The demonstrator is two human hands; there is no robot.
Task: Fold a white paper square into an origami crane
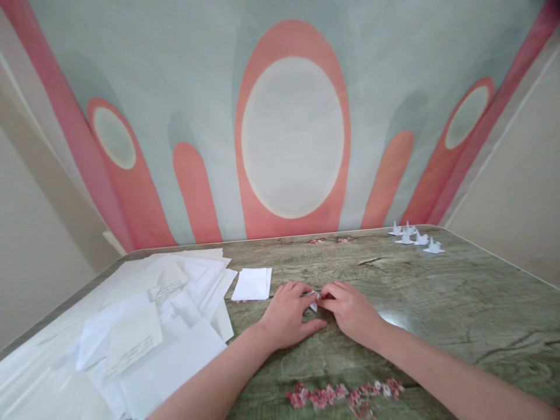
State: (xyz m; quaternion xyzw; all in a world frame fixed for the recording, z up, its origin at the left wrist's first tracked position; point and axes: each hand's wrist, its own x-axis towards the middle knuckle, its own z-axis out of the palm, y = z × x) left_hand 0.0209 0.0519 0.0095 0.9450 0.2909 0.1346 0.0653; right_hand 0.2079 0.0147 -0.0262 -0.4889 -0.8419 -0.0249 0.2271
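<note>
A small piece of folded white paper (313, 305) is between my hands, low over the wood-patterned table. My left hand (289, 312) curves over its left side, fingertips holding the paper and thumb stretched out below it. From the right, my right hand (350, 309) pinches the paper's upper right edge between thumb and fingers. Part of the paper is covered by my fingers, so its full shape is hidden. Beyond my left hand lies a small stack of white paper squares (252, 284).
A spread pile of white paper sheets (188, 344), some with print, covers the table's left side. Several folded paper cranes (420, 238) stand at the far right. The table (459, 315) bears printed pink flowers (324, 395) and meets a patterned backdrop (293, 227).
</note>
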